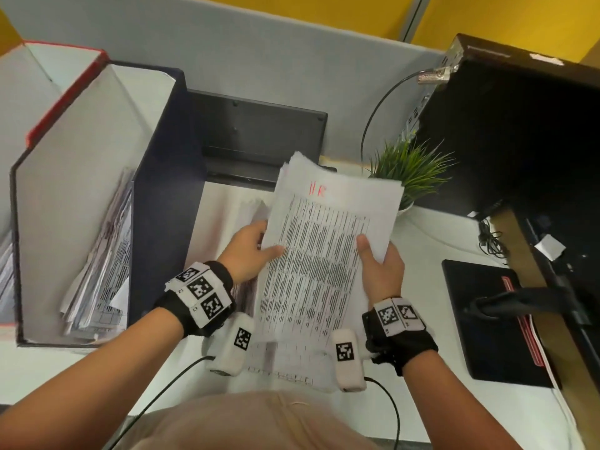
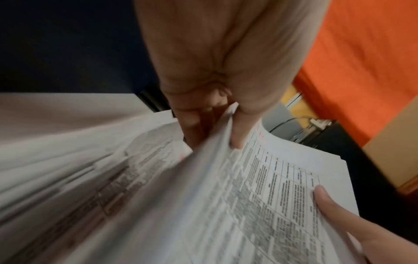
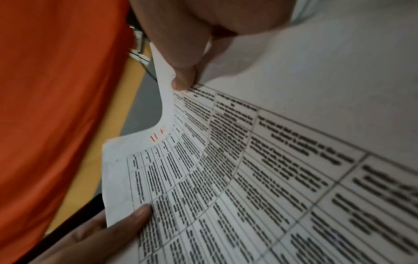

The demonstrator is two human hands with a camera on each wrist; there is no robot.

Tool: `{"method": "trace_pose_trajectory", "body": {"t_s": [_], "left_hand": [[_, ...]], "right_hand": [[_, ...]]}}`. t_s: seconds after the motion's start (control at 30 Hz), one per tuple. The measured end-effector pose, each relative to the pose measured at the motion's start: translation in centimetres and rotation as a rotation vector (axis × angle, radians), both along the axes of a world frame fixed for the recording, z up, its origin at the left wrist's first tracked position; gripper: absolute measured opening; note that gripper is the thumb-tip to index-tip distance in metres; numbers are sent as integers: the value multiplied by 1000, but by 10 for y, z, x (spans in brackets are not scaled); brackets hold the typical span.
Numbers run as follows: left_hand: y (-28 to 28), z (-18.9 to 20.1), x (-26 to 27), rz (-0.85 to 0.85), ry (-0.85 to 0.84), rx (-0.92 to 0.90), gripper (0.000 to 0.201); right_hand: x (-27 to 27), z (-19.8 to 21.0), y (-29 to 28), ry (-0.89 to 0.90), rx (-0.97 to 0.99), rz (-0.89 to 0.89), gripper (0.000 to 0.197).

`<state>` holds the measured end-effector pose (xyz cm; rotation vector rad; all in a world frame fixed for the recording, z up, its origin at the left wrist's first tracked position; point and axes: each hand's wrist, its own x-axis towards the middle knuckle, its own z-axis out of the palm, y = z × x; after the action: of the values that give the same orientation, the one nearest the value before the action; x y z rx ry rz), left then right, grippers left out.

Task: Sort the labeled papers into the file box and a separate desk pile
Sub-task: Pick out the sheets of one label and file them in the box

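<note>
I hold a stack of printed papers [image 1: 321, 254] above the desk; the top sheet has a table of text and a red handwritten label near its top. My left hand [image 1: 256, 251] pinches the stack's left edge, thumb on top, as the left wrist view shows with the papers [image 2: 248, 196] fanned under the left hand [image 2: 217, 116]. My right hand [image 1: 378, 264] grips the right edge, thumb on the page; its thumb tip presses the sheet [image 3: 226, 178] in the right wrist view. A dark blue file box [image 1: 97, 206] with papers inside stands at left. More sheets [image 1: 233, 216] lie on the desk beneath.
A small potted plant [image 1: 409, 170] stands just behind the held stack. A black device [image 1: 259, 138] sits at the back against the partition. A black monitor [image 1: 519, 131] and its stand base [image 1: 487, 319] occupy the right side. A red-edged box [image 1: 42, 92] is far left.
</note>
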<state>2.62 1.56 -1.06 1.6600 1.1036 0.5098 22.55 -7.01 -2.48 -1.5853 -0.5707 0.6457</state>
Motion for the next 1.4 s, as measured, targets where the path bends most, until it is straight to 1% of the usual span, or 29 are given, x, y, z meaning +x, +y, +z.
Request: {"method": "trace_pose_trajectory", "body": {"t_s": [0.1, 0.17, 0.23, 0.3, 0.37, 0.43, 0.6, 0.67, 0.73, 0.83, 0.9, 1.0, 1.07, 1.1, 1.2, 1.27, 1.3, 1.4], "left_hand": [[1, 28, 0, 117, -150, 174, 37], [-1, 44, -2, 178, -299, 226, 36], [-7, 50, -6, 228, -377, 263, 37], [-16, 45, -8, 266, -374, 250, 37], [-25, 32, -8, 291, -325, 171, 37], [-30, 23, -7, 313, -298, 131, 36], [-22, 32, -5, 330, -374, 187, 33], [-20, 36, -5, 329, -408, 205, 33], [-22, 33, -6, 322, -436, 194, 34], [-25, 21, -10, 297, -391, 109, 33], [-27, 16, -11, 297, -356, 80, 36], [-25, 19, -12, 313, -393, 121, 32], [-22, 21, -11, 307, -407, 143, 31], [-22, 19, -11, 303, -397, 143, 31], [-24, 7, -12, 277, -280, 64, 34], [-27, -2, -15, 256, -153, -16, 42], [-29, -5, -16, 257, -119, -35, 45], [-31, 3, -19, 305, -141, -11, 38]], "right_hand": [[-7, 41, 9, -12, 185, -21, 24], [-11, 61, 12, 16, 321, -9, 21], [-15, 71, 11, 28, 382, 11, 23], [-22, 67, 8, 19, 347, 45, 26], [-31, 58, 3, 15, 278, 86, 27], [-36, 53, 0, 34, 254, 105, 24], [-31, 63, 1, 79, 323, 110, 25], [-31, 64, -2, 48, 329, 148, 27], [-32, 59, -6, 18, 287, 186, 29], [-36, 41, -11, 26, 164, 229, 30], [-39, 33, -15, 52, 119, 219, 27], [-37, 33, -14, 61, 167, 163, 25], [-35, 31, -13, 49, 212, 161, 26], [-35, 28, -13, 46, 201, 167, 26], [-42, 12, -15, 46, 85, 185, 25], [-46, 2, -16, 60, 45, 153, 23], [-45, -1, -15, 67, 43, 128, 24], [-40, -3, -12, 73, 30, 133, 21]]}}
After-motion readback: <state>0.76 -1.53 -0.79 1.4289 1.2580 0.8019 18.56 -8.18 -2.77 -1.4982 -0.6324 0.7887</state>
